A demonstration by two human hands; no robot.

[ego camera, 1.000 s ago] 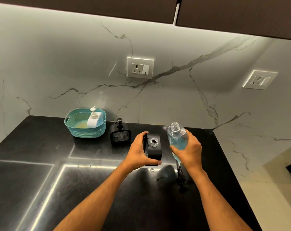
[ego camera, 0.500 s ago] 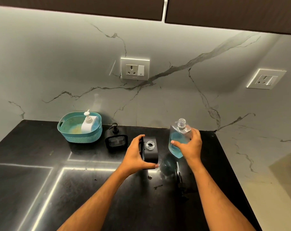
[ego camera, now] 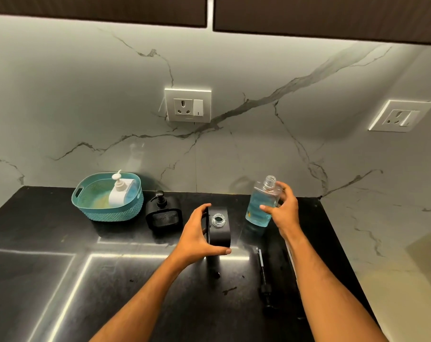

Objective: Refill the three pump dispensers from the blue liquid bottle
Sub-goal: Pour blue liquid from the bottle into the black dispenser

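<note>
A black dispenser (ego camera: 220,234) stands in the middle of the dark counter with its pump off and its clear neck open. My left hand (ego camera: 197,235) grips it from the left side. My right hand (ego camera: 282,209) holds the clear bottle of blue liquid (ego camera: 260,206) upright and uncapped, just right of that dispenser and slightly above the counter. The removed black pump (ego camera: 265,282) lies on the counter below the bottle. A second black dispenser (ego camera: 164,214) with its pump on stands to the left. A white dispenser (ego camera: 119,191) sits in a teal basket (ego camera: 110,213).
The marble wall rises right behind the objects, with a socket (ego camera: 187,105) above them and another socket (ego camera: 401,116) on the right wall. The counter's right edge runs close beside my right forearm. A small dark cap (ego camera: 217,275) lies near the counter middle.
The bottle has swung from leaning toward the open dispenser to upright and moved a little right and away from it. My left hand has stayed on the dispenser.
</note>
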